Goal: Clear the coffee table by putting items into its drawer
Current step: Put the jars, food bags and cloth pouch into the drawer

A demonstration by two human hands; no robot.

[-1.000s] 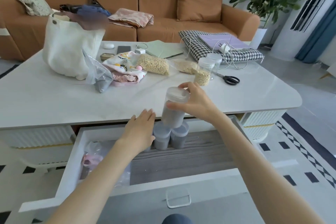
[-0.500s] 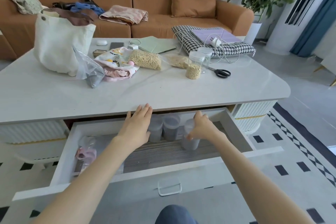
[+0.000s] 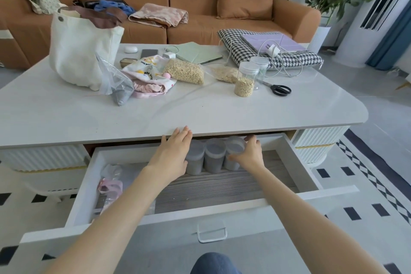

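The white drawer (image 3: 289, 158) of the coffee table (image 3: 200, 113) is pulled out toward me. Three clear jars of grey grains stand upright in a row at its back. My right hand (image 3: 250, 155) grips the rightmost jar (image 3: 233, 151), thumb in front and fingers behind. My left hand (image 3: 172, 154) lies flat with straight fingers against the leftmost jar (image 3: 195, 160), next to the middle jar (image 3: 214, 155). On the tabletop remain a jar of oats (image 3: 244, 80), an empty jar (image 3: 260, 68), two oat bags (image 3: 184, 71), scissors (image 3: 279, 89) and a plastic bag of grey grains (image 3: 115, 84).
A white tote bag (image 3: 80, 51) stands at the table's left. A houndstooth sleeve (image 3: 244, 51) with a purple tablet and charger cable lies at the back right. A pink item in plastic (image 3: 110, 187) sits in the drawer's left end. An orange sofa (image 3: 200, 6) is behind.
My right hand carried the grey jar down from table height into the drawer and set it at the right of the other two. My left hand stayed beside the jars.
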